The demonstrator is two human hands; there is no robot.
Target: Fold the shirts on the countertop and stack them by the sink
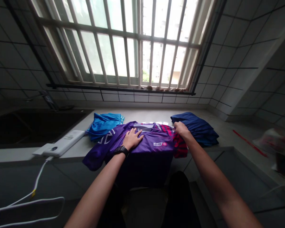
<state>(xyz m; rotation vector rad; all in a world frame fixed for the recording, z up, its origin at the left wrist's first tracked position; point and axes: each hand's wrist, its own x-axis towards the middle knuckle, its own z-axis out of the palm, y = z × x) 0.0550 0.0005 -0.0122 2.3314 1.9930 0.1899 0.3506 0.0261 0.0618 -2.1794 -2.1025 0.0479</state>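
Observation:
A purple jersey (pixel 142 145) with red-patterned and white-marked sleeves lies spread over the counter, its lower part hanging past the front edge. My left hand (pixel 132 139), a dark watch on the wrist, rests flat on its chest beside the collar with fingers spread. At the red sleeve's shoulder, my right hand (pixel 180 128) is closed, pinching the fabric. A folded navy garment (pixel 196 128) lies just right of that hand. On the left, a bright blue folded garment (pixel 104 125) sits partly behind the purple sleeve.
A dark sink (pixel 38 126) with a tap (pixel 48 99) is at the left. A white power strip (pixel 64 144) with a cable lies by the counter's front edge. On the right counter are a red strip (pixel 249 143) and a clear plastic bag (pixel 272 139). A barred window rises behind.

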